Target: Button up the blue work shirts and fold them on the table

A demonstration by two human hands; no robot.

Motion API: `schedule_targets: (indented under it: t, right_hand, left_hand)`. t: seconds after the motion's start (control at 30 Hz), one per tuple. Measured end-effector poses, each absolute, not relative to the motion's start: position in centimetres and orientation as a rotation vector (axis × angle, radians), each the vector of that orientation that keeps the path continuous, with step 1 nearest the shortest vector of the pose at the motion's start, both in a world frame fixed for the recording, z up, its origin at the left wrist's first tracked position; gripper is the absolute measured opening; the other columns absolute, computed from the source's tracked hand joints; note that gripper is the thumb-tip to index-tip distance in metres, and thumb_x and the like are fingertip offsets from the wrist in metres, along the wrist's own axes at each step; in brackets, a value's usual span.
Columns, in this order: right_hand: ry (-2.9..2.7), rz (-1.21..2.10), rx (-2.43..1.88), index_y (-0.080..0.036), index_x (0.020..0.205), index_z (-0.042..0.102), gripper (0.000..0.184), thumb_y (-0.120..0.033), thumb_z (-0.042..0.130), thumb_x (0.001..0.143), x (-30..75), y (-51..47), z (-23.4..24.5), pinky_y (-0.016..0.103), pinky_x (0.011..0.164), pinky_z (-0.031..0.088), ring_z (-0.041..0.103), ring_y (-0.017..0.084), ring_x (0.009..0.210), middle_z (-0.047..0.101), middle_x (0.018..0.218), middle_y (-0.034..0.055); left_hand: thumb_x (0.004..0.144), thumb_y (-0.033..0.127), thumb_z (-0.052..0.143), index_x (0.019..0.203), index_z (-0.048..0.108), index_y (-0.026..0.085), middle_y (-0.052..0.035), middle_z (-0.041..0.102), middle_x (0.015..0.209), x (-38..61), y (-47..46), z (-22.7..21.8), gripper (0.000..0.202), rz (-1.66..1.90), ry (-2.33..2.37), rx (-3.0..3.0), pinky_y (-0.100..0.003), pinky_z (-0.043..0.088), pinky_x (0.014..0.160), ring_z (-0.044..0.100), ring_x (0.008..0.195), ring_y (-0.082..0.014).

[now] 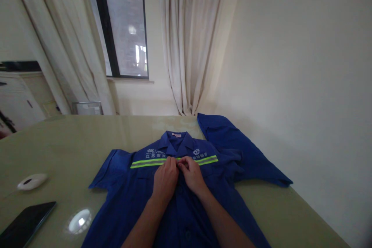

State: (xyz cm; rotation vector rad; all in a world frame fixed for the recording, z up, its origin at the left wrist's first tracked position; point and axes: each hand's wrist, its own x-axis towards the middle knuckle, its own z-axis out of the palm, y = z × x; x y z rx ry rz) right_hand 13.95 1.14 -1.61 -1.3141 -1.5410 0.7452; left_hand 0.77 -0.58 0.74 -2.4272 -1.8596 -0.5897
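Observation:
A blue short-sleeved work shirt [128, 197] lies face up on the table, collar pointing away from me. A yellow-green and silver reflective band crosses its chest, with white lettering and emblems above. My left hand [165, 176] is closed on the front opening at the level of the band. Right beside it, my right hand [192, 172] pinches the same edge, thumb and fingers together. The fingertips of both hands nearly meet and hide what lies between them, so a button there cannot be made out. Lower down, the front placket runs between my forearms.
Another piece of blue cloth [247, 149] lies at the right, against the wall and partly under the shirt's sleeve. On the left of the glossy greenish table [72, 135] are a white computer mouse [36, 181] and a dark tablet-like device [26, 223]. Curtains [188, 38] hang behind.

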Motion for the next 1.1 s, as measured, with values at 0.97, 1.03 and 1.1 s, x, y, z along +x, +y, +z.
schedule_targets:
  t: [0.97, 1.03, 1.1]
  right_hand:
    - [-1.672, 0.514, -1.374, -0.022, 0.094, 0.071, 0.019, -0.017, 0.053, 0.09, 13.5, 0.5, -0.6, 0.032, 0.078, 0.051, 0.066, 0.021, 0.083, 0.071, 0.091, 0.0055]
    - [-1.698, 0.394, -1.425, -0.023, 0.103, 0.072, 0.026, -0.014, 0.051, 0.09, 13.5, 0.4, -0.6, 0.035, 0.089, 0.05, 0.065, 0.024, 0.095, 0.071, 0.102, 0.008]
    - [-1.758, 0.283, -1.515, -0.024, 0.114, 0.071, 0.032, -0.014, 0.051, 0.09, 13.6, 0.2, -0.5, 0.038, 0.097, 0.046, 0.063, 0.026, 0.107, 0.071, 0.113, 0.0097]
  left_hand:
    - [0.098, 0.024, 0.051, 0.109, 0.066, 0.023, -0.0045, 0.07, 0.103, -0.5, 0.1, 0.4, 0.019, -0.929, -1.883, -2.591, -0.032, 0.047, 0.09, 0.064, 0.1, -0.0213]
    - [0.098, 0.02, 0.048, 0.123, 0.064, 0.024, -0.006, 0.07, 0.111, -0.5, 0.1, 0.2, 0.03, -0.951, -1.789, -2.633, -0.036, 0.047, 0.097, 0.063, 0.106, -0.0221]
    - [0.096, 0.019, 0.049, 0.126, 0.065, 0.024, -0.0083, 0.067, 0.124, -0.5, 0.2, -0.2, 0.034, -0.934, -1.766, -2.584, -0.04, 0.046, 0.104, 0.061, 0.117, -0.0245]
